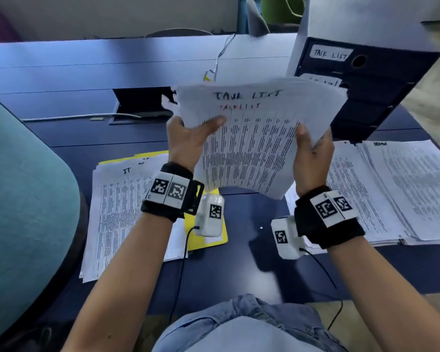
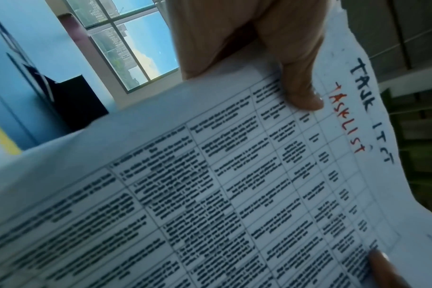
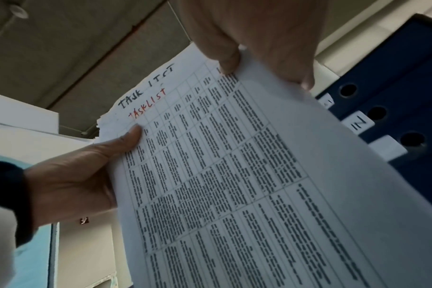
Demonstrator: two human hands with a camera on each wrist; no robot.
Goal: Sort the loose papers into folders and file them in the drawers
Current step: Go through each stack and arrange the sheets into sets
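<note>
Both hands hold one thick paper stack in the air: the left hand pinches its left edge, thumb on the top sheet, while the right hand grips its right edge. Its long axis runs away from the wrists, tilted upward, handwritten "TASK LIST" heading farthest, toward the dark drawer unit beyond the right hand.

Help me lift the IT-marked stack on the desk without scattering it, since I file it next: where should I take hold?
Probably the long left edge of the IT-marked stack, coming in from the left side. That edge lies bare on the desk, while the right side is hidden under the left hand and its wrist gear. The sheets look loosely squared, so slide fingers under the whole pile and clamp with a thumb on top.
</note>
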